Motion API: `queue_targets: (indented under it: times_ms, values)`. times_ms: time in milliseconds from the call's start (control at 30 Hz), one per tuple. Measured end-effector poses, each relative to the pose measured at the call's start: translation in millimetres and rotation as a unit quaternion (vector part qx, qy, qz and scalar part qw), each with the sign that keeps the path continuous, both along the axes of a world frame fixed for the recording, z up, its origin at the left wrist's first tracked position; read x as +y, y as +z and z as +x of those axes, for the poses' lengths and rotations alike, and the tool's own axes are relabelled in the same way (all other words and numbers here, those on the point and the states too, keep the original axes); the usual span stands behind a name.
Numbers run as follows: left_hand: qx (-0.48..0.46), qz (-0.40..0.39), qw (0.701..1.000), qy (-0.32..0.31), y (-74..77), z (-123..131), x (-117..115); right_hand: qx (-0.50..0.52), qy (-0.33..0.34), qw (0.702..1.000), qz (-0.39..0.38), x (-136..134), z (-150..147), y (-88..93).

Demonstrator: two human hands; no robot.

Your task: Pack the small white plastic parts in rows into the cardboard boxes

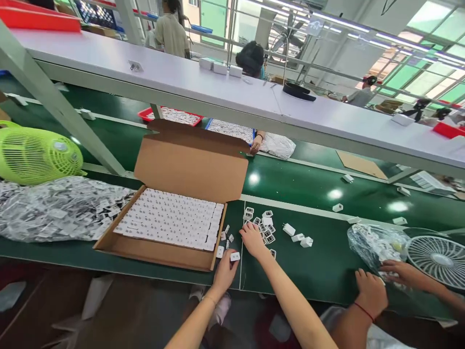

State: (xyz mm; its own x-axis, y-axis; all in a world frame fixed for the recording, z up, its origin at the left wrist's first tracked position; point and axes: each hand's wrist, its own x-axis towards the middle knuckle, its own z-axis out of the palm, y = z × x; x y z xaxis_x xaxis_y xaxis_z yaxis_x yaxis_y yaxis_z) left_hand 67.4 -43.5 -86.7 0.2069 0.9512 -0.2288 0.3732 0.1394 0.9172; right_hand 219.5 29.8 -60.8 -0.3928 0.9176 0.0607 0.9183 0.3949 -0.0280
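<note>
The person's left hand [224, 274] is pinching a white block [235, 257] between thumb and fingers, closed on it, at the near edge of the green bench [308, 276], just off the near right corner of an open carton [191, 167]. The right hand [253, 238] is reaching farther in from that edge, fingers curling down at the left side of a loose cluster of white housings [268, 235]; from here I can't tell whether it is gripping one. Rows of white pieces [169, 218] are filling most of the carton. Toward the bench's right end, a co-worker's hand [401, 272] is touching a clear bag [376, 242] beside a white fan [441, 260].
</note>
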Motion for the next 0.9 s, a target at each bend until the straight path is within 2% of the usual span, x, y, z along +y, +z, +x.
queue_targets:
  times_ms: [133, 267, 333, 367, 400, 433, 500, 567, 600, 667, 767, 833, 900]
  values:
    - [0.027, 0.04, 0.999, -0.019, 6.2, 1, 6, 0.055, 0.023, 0.998, -0.007, 6, -18, 0.6]
    - [0.066, 0.071, 0.994, -0.041, 13.4, -8, -12, 0.088, 0.035, 0.994, -0.049, 10, -27, 5.7]
    - [0.092, 0.083, 0.988, -0.089, 19.3, -11, -28, 0.169, -0.023, 0.985, -0.039, 5, -17, 12.3]
    - [0.103, 0.09, 0.983, -0.122, 22.7, -10, -34, 0.247, -0.073, 0.966, -0.039, -1, -8, 16.1]
    - [0.109, 0.098, 0.977, -0.152, 26.2, -8, -39, 0.345, -0.132, 0.928, -0.046, -9, 4, 19.7]
    - [0.113, 0.108, 0.972, -0.174, 29.8, -3, -41, 0.452, -0.191, 0.869, -0.059, -20, 15, 22.6]
    - [0.123, 0.13, 0.966, -0.186, 36.3, 14, -35, 0.633, -0.275, 0.718, -0.092, -46, 38, 25.9]
    - [0.167, 0.144, 0.959, -0.177, 41.4, 36, -16, 0.737, -0.318, 0.587, -0.107, -77, 52, 25.2]
    - [0.206, 0.148, 0.951, -0.179, 43.5, 47, -3, 0.764, -0.333, 0.542, -0.107, -93, 56, 23.4]
    - [0.297, 0.154, 0.92, -0.201, 47.1, 65, 24, 0.792, -0.362, 0.482, -0.103, -122, 56, 18.1]
    - [0.404, 0.18, 0.862, -0.247, 52.2, 81, 57, 0.818, -0.39, 0.412, -0.096, -155, 45, 8.5]
    - [0.438, 0.202, 0.836, -0.263, 56.5, 86, 68, 0.837, -0.397, 0.367, -0.089, -167, 37, 3.0]
    - [0.451, 0.222, 0.822, -0.267, 62.1, 87, 70, 0.853, -0.399, 0.325, -0.084, -174, 31, -1.4]
